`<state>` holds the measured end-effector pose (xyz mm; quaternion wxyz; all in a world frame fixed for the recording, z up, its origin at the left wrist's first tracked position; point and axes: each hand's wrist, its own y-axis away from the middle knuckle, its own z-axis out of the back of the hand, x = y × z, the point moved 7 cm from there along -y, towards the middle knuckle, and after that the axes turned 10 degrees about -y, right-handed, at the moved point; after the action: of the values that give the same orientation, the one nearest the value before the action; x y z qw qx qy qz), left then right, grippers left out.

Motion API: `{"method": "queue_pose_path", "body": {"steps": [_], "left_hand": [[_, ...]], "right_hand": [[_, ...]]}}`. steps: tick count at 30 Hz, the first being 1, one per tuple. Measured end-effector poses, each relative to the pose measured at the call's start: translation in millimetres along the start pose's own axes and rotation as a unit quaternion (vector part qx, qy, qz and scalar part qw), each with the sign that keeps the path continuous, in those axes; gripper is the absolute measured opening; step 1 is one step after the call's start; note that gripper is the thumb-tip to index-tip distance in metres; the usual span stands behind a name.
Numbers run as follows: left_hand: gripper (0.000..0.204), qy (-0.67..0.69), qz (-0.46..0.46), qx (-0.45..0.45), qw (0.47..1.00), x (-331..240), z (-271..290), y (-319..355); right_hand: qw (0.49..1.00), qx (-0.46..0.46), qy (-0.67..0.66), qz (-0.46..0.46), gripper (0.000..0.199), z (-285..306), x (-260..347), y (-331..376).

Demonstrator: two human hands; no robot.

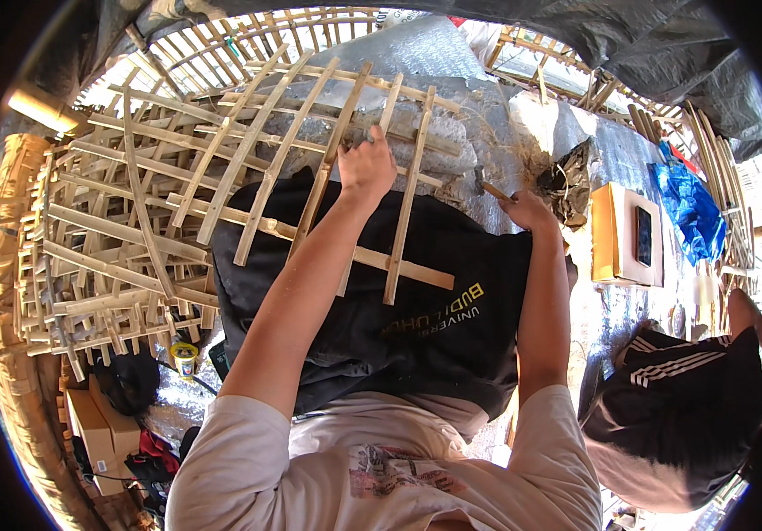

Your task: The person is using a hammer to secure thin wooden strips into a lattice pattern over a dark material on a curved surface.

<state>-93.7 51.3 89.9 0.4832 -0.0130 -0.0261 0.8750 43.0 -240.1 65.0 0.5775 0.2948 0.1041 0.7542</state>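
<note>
A lattice of split bamboo slats (291, 146) lies across a black cloth (452, 257) over my lap. My left hand (368, 168) is closed at a crossing near its far side, fingers bent over a slat; whether it also pinches something small is hidden. To the right, my right hand (530, 212) wraps round the wooden handle of a hammer (491, 188). The dark hammer head points away to the left, just past the lattice's right end and apart from the slats.
Several finished-looking lattices (107, 239) are stacked at left. A cardboard box (607, 234) with a phone (643, 236) on it stands at right, near a blue plastic bag (692, 208). Another person in black shorts (673, 380) sits close on my right. A yellow cup (184, 358) is at lower left.
</note>
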Motion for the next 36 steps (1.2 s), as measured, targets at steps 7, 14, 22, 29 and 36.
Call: {"method": "queue_pose_path", "body": {"steps": [7,14,22,29,36], "left_hand": [[0.061,0.008,0.003,0.026,1.000,-7,-3,-6],[0.045,0.012,0.006,0.009,1.000,-3,0,-9],[0.058,0.029,0.017,0.068,0.997,-2,9,-16],[0.050,-0.044,-0.068,0.085,0.993,-8,79,2],[0.042,0.002,-0.177,0.083,0.981,13,136,110]], "right_hand": [[0.999,-0.009,0.014,0.028,0.051,-4,-13,-16],[1.000,-0.004,0.019,0.024,0.054,-6,-13,-15],[1.000,-0.006,0.011,0.024,0.054,-6,-12,-15],[0.999,-0.007,0.010,0.036,0.056,-15,-15,-25],[0.999,-0.027,-0.004,0.036,0.058,-16,-23,-27]]}}
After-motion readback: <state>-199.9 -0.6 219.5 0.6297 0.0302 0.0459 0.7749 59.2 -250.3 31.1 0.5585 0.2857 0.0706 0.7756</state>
